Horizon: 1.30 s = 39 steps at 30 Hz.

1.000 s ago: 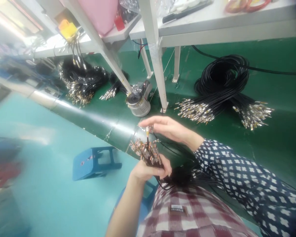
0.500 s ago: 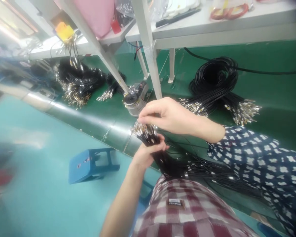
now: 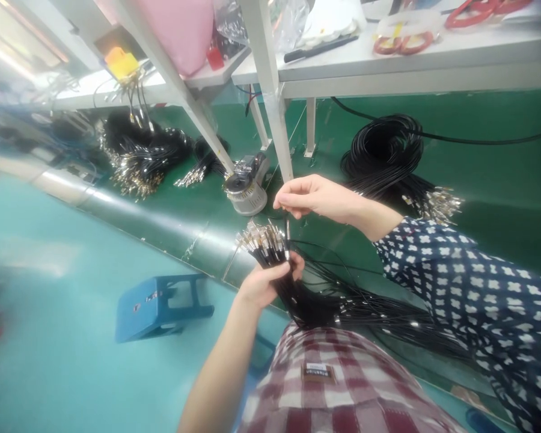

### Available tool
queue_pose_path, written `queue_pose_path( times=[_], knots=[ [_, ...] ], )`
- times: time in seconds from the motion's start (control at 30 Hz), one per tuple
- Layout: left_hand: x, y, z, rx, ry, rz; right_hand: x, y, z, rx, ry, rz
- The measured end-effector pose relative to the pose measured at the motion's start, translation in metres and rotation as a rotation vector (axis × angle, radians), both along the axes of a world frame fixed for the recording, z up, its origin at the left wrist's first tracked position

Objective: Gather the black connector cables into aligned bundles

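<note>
Position. The cable bundle (image 3: 309,304) is extending over the green surface (image 3: 491,180), just in front of the checked garment (image 3: 324,397), and its terminal end is standing up out of the left hand (image 3: 265,282). The left hand is gripping the bundle below the metal terminals (image 3: 259,237), the thumb crossing the front and the fingers curling around the far side. The right hand (image 3: 313,198) is holding its fingertips together above the terminals, apparently pinching the upper end of a single cable (image 3: 287,231); the fingers are hiding the tip. This cable is standing nearly upright beside the others. A cable coil (image 3: 383,150) is lying apart, beyond the right forearm.

Handling (judged). One cable is probably weighing little; the full bundle is likely loading the wrist, with the green surface carrying the trailing length. The black jackets are curving easily, suggesting a flexible, slightly springy construction. They are looking smooth, so strands are likely slipping past one another wherever the grip is slackening. The terminals are fanning out as thin, rigid pieces and are probably risking bending or snagging.

Grip points. For the bundle, the jackets just below the terminals are offering the soundest hold. For one cable, the jacket near its end is giving a safer pinch than the metal.
</note>
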<state>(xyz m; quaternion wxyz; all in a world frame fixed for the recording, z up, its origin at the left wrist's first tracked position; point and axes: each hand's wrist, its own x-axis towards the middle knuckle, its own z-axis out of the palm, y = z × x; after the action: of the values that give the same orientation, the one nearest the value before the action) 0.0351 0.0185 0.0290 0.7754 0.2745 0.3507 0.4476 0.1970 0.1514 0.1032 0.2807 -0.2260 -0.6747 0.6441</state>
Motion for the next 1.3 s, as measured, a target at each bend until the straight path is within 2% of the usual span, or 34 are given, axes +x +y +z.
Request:
queue_pose_path(
  times=[0.1,0.23,0.3,0.37,0.47,0.57,0.73,0.87,1.03,1.17,1.23,1.3],
  knots=[
    [0.006,0.0,0.005,0.019,0.07,-0.008,0.0,-0.002,0.01,0.069,-0.005,0.063],
    [0.014,0.002,0.009,-0.052,0.167,0.171,-0.003,-0.012,0.026,0.198,0.012,0.091],
    [0.014,0.002,0.008,-0.088,0.165,0.238,-0.001,-0.016,0.028,0.204,0.033,0.094],
    [0.012,0.0,0.005,-0.123,0.143,0.273,0.006,-0.017,0.022,0.146,0.066,0.057],
    [0.012,-0.003,0.004,-0.141,0.102,0.317,0.021,-0.017,0.002,-0.021,0.056,-0.002],
    [0.018,-0.006,0.007,-0.115,0.082,0.33,0.028,-0.02,-0.017,-0.166,-0.068,0.045],
    [0.03,-0.007,0.014,-0.043,0.149,0.305,0.015,-0.041,-0.027,-0.189,-0.125,0.061],
    [0.028,-0.007,0.013,-0.073,0.142,0.307,0.004,-0.058,-0.032,-0.249,-0.087,-0.072],
    [0.019,-0.006,0.01,-0.108,0.098,0.24,-0.005,-0.065,-0.044,-0.349,-0.007,-0.195],
    [0.018,-0.003,0.008,-0.185,0.107,0.354,-0.004,-0.078,-0.049,-0.339,-0.029,-0.344],
    [0.019,-0.002,0.007,-0.223,0.121,0.441,-0.001,-0.096,-0.05,-0.236,-0.145,-0.403],
    [0.021,-0.002,0.005,-0.238,0.129,0.487,0.002,-0.118,-0.049,-0.076,-0.348,-0.388]
  ],
)
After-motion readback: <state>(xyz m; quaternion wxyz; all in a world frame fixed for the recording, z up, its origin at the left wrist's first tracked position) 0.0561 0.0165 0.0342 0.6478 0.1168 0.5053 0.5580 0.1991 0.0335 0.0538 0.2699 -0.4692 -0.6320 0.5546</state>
